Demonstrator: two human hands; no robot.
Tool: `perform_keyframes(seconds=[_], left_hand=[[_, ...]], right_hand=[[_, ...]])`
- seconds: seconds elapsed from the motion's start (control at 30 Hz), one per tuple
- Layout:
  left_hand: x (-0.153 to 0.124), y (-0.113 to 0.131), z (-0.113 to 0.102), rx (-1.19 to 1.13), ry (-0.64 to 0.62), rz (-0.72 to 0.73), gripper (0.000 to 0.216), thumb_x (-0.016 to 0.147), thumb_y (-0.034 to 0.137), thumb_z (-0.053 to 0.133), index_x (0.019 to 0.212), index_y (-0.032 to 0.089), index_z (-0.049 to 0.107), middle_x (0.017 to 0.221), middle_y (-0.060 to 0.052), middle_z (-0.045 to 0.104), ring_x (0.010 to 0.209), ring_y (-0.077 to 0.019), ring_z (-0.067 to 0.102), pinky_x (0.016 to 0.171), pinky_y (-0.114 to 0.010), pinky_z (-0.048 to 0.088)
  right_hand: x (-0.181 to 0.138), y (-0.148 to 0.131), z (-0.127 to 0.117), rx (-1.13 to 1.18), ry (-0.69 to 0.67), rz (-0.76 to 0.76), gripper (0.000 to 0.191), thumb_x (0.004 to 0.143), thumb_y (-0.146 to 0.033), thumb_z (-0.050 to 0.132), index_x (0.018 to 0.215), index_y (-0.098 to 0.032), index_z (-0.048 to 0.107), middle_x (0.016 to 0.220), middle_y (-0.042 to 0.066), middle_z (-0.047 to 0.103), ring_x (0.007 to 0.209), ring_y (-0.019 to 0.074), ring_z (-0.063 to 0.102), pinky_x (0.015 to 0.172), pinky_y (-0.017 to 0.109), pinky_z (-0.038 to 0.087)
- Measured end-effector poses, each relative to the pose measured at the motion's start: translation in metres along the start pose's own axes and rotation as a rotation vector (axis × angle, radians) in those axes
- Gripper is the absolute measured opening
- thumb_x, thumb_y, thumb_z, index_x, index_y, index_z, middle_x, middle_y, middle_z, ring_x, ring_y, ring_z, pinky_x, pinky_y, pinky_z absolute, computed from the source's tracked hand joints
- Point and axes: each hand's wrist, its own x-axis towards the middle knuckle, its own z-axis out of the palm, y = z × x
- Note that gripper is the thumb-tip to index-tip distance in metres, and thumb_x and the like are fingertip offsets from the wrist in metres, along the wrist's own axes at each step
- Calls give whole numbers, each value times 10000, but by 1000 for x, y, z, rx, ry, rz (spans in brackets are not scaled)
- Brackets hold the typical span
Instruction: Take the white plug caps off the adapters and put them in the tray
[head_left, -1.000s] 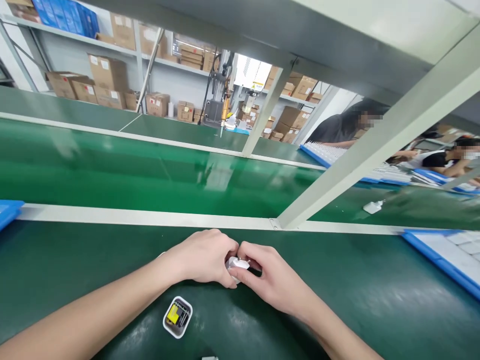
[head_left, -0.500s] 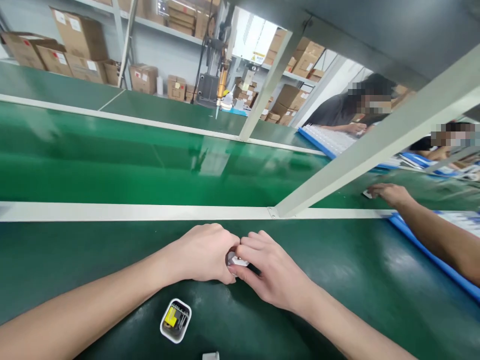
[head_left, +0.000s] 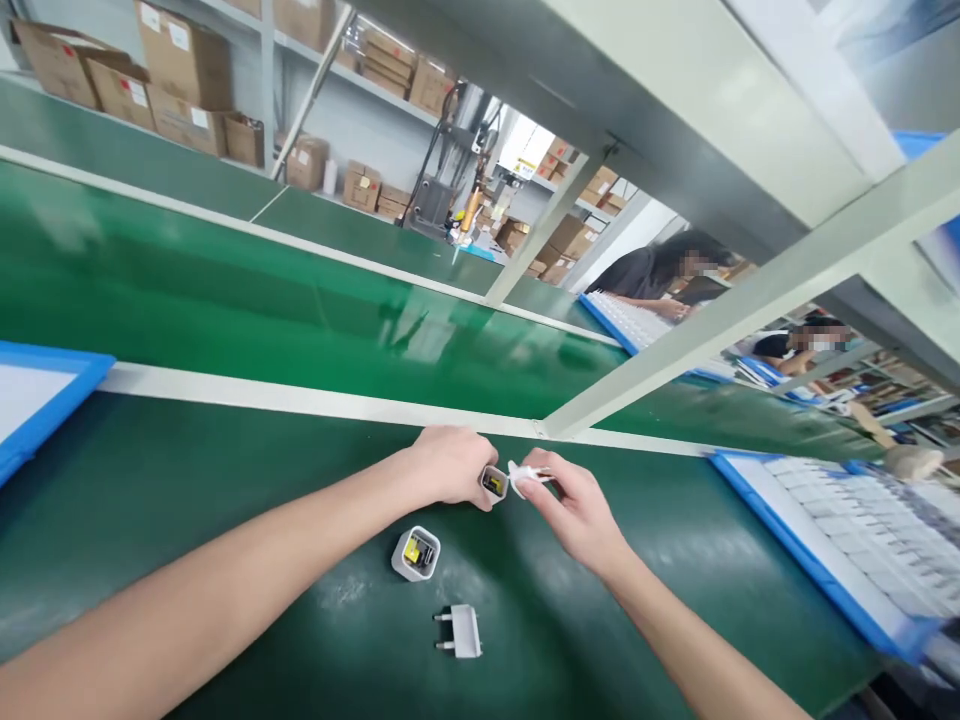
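Left hand (head_left: pixel 454 464) grips open white housing (head_left: pixel 493 485), frame centre; right hand (head_left: pixel 576 510) pinches pronged cap (head_left: pixel 525 477) just beside it; step looks like cap fitting or removal, can't tell which; fitting would call for squaring the two; second housing (head_left: pixel 409 564), second cap (head_left: pixel 466 632) sit lower centre.

factory floor, prob. small-electronics assembly. signs: long shiny green strip (head_left: pixel 225 290) betw. green-topped benches (head_left: pixel 210 465), w/ metal framing (head_left: pixel 675 345) slanting up & overhead. on the near bench, open white housing (head_left: pixel 411 572) w/ elec. parts inside; to the rt., blue-edged tray (head_left: pixel 795 545) w/ rows of white pieces. across the way, bench machine (head_left: pixel 435 205) w/ cables & an orange part, then shelving (head_left: pixel 360 80) & cardboard boxes (head_left: pixel 187 55). dark-topped co-worker (head_left: pixel 634 275) leans over another tray (head_left: pixel 606 326); 2nd person (head_left: pixel 772 347) further along.
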Motion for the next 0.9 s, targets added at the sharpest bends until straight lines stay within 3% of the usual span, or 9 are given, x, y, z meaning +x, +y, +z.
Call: perform_keyframes(seconds=[0.1, 0.2, 0.27, 0.4, 0.53, 0.67, 0.73, 0.9], left_hand=[[-28, -6, -28, 15, 1, 38, 414, 731, 536, 782, 1031, 253, 752, 1026, -51, 763, 959, -267, 702, 623, -270, 434], [-63, -12, -44, 15, -126, 90, 499, 683, 602, 801, 1073, 295, 761, 916, -11, 762, 797, -221, 699, 533, -257, 390], [-80, -10, -39, 82, -189, 90, 576, 657, 645, 811, 1102, 284, 755, 901, -20, 758, 759, -224, 693, 516, -263, 384], [-89, 5, -8, 319, -118, 38, 558, 713, 695, 774, 911, 174, 764, 910, -102, 744, 818, -290, 704, 573, -314, 429], [-80, 21, 2, 358, -167, 27, 376, 845, 544, 740, 827, 168, 741, 901, -107, 741, 876, -297, 702, 590, -330, 448], [-76, 24, -9, 368, -266, 136, 63, 815, 195, 782, 827, 201, 720, 886, -57, 750, 829, -253, 702, 538, -302, 398], [-78, 22, -10, 336, -235, 192, 174, 794, 88, 747, 896, 224, 709, 883, -33, 748, 820, -247, 704, 528, -296, 382], [-81, 19, 5, 294, -147, 108, 242, 806, 151, 765, 1018, 182, 653, 924, -47, 722, 867, -275, 703, 598, -327, 454]], right_hand=[[-10, -31, 1, 24, -25, -25, 272, 1029, -438, 539, 879, -214, 575, 776, 0, 579, 667, 146, 493, 623, 267, 386], [-17, -55, 8, 72, -149, 16, 253, 1041, -400, 525, 873, -217, 574, 738, -19, 571, 633, 129, 479, 600, 254, 366], [-17, -61, 15, 121, -205, 86, 281, 1048, -403, 510, 849, -212, 563, 696, -32, 546, 612, 122, 456, 587, 252, 340], [-9, -55, 26, 266, -140, 214, 352, 1027, -455, 541, 783, -201, 548, 663, -34, 539, 608, 121, 447, 580, 257, 316], [-9, -42, 32, 368, -79, 267, 363, 1006, -485, 576, 785, -197, 564, 648, -33, 552, 594, 120, 452, 577, 259, 312], [-17, -33, 33, 469, -36, 309, 378, 986, -505, 607, 776, -193, 569, 638, -27, 561, 584, 117, 450, 573, 257, 315], [-21, -28, 34, 555, -16, 337, 401, 978, -527, 609, 763, -192, 557, 625, -24, 558, 571, 115, 442, 567, 257, 322], [-28, -21, 37, 799, 39, 424, 424, 1013, -557, 513, 773, -212, 457, 586, -40, 496, 524, 106, 360, 522, 253, 278]])
